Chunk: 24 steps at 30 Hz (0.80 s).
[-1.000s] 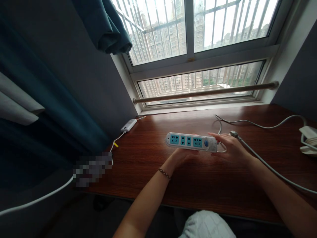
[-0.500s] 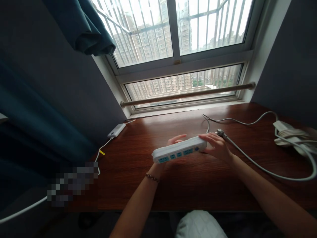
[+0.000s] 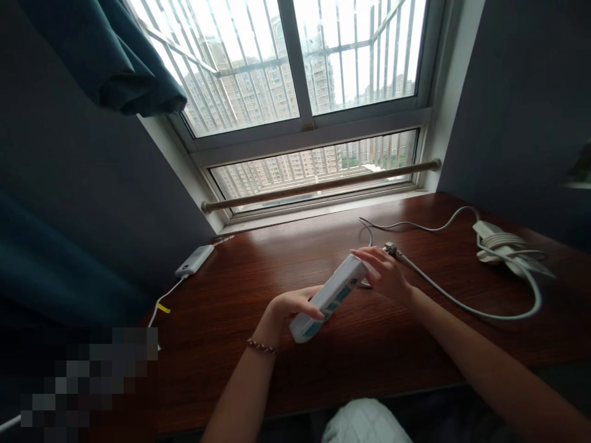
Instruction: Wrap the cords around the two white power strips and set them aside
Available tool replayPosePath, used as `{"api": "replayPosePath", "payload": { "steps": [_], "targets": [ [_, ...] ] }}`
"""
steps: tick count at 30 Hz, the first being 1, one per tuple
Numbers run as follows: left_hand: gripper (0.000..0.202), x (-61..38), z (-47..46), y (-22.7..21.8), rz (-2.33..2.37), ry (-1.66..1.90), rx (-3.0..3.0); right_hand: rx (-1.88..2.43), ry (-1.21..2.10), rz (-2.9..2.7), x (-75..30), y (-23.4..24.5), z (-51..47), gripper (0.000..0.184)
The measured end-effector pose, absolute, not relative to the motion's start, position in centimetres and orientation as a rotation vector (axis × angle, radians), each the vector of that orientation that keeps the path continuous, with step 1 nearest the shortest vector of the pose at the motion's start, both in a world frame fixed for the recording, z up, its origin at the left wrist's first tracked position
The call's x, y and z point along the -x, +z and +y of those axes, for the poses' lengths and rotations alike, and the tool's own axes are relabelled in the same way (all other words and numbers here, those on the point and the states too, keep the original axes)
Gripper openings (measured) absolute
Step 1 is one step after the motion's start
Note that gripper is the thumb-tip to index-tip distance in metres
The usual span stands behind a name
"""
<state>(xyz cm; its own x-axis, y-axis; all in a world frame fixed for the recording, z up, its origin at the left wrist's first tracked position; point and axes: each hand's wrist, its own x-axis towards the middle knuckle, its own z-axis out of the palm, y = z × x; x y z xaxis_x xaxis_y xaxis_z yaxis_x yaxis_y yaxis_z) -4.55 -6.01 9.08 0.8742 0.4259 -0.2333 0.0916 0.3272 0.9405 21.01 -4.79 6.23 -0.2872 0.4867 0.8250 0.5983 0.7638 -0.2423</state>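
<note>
A white power strip (image 3: 329, 297) with blue sockets is held slantwise above the dark wooden desk (image 3: 360, 363), its near end low at the left and its far end higher at the right. My left hand (image 3: 290, 307) grips the near end with curled fingers. The far end sits under my right hand (image 3: 384, 275), whose fingers curl over it. A grey plug (image 3: 390, 248) on a grey cable (image 3: 462, 301) lies just behind my right hand.
A second white power strip (image 3: 501, 245) with cable wound round it lies at the desk's right. A white power bank (image 3: 194, 261) with a white cord rests near the left wall. A window with a wooden rail (image 3: 318, 184) runs behind; a dark teal curtain (image 3: 111, 55) hangs at the left.
The power strip has swung from lying level across my view to a steep slant, its left end now nearer me. My view has shifted right and both hands moved with the strip.
</note>
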Motion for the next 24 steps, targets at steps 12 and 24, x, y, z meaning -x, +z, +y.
{"api": "replayPosePath", "payload": {
  "steps": [12, 24],
  "targets": [
    [0.066, 1.1, -6.9, 6.3, 0.233, 0.560, -0.853, 1.220, 0.401, -1.921, -19.5, 3.3, -4.1, 0.029],
    [0.065, 1.4, -4.6, 6.9, 0.901, 1.057, -1.479, 0.833, -0.178, -2.158, -19.3, 5.7, -6.1, 0.017]
  ]
}}
